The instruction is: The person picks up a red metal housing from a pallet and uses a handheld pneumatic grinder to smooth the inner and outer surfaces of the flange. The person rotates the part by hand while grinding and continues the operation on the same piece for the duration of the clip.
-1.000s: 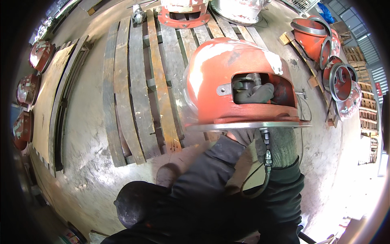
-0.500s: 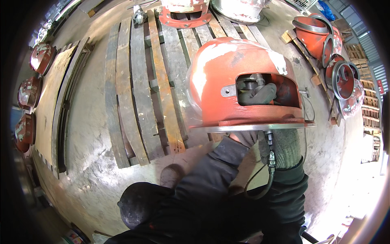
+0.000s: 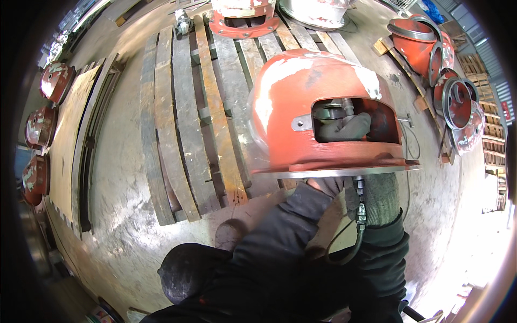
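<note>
A red domed metal housing (image 3: 291,102) with bare patches and a flat flange rim (image 3: 344,172) stands in front of me, a rectangular window in its side. Through that window shows an air grinder (image 3: 329,112) with a round head, and closed gloved fingers wrapped about it. Both my arms reach in from beneath the flange. My left hand (image 3: 327,186) shows mainly at the wrist, and my right hand (image 3: 383,198) in a grey knit glove goes up beside the hose fitting (image 3: 361,202). The flange hides much of both hands; both appear closed on the grinder.
A slatted wooden pallet (image 3: 188,124) lies to the left of the housing. Further housings (image 3: 245,27) stand at its far end, near a small power tool (image 3: 183,24). Red parts (image 3: 412,46) sit at the right. A boarded pallet (image 3: 72,134) is at far left.
Inside the window, the gloved fingers and the grinder have shifted slightly to the right and turned a little. The whole scene sits slightly lower in view; my arms stay beneath the flange.
</note>
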`<state>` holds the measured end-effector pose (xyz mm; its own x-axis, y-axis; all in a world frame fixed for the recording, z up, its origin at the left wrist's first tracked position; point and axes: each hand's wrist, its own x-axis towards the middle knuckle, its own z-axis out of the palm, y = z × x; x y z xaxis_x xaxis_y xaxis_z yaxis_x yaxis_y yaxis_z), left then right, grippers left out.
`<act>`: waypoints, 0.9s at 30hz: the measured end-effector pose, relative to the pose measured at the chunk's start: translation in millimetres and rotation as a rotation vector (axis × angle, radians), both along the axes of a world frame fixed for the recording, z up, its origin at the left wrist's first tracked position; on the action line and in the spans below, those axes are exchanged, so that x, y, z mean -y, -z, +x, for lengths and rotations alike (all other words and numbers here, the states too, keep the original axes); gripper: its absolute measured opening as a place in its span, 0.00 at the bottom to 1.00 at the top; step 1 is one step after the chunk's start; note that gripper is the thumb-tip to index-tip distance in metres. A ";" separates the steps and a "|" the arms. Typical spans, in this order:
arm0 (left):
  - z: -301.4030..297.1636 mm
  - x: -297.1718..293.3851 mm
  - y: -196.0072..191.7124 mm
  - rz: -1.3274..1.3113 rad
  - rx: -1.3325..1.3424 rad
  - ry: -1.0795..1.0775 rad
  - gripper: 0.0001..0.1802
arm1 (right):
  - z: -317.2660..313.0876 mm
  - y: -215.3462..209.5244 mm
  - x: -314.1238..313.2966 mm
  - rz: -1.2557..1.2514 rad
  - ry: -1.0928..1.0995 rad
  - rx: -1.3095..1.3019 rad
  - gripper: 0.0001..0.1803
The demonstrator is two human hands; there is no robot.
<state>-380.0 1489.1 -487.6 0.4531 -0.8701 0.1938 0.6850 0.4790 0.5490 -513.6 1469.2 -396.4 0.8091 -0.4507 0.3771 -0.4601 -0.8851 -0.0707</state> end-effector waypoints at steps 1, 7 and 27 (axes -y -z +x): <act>1.0 1.4 1.8 0.017 -0.072 0.056 0.26 | -1.0 -3.8 -0.4 0.006 0.003 -0.025 0.20; 14.4 10.9 -12.4 -0.140 -0.589 0.216 0.22 | 6.8 -1.2 0.5 0.054 0.004 -0.048 0.16; 33.1 -10.5 -32.8 -0.002 0.054 0.149 0.14 | 1.4 8.1 -10.5 0.164 -0.071 0.210 0.26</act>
<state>-346.8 1499.6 -454.8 0.3081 -0.9265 0.2162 0.7177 0.3755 0.5864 -512.2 1479.7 -404.5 0.7530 -0.4644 0.4661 -0.3573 -0.8835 -0.3031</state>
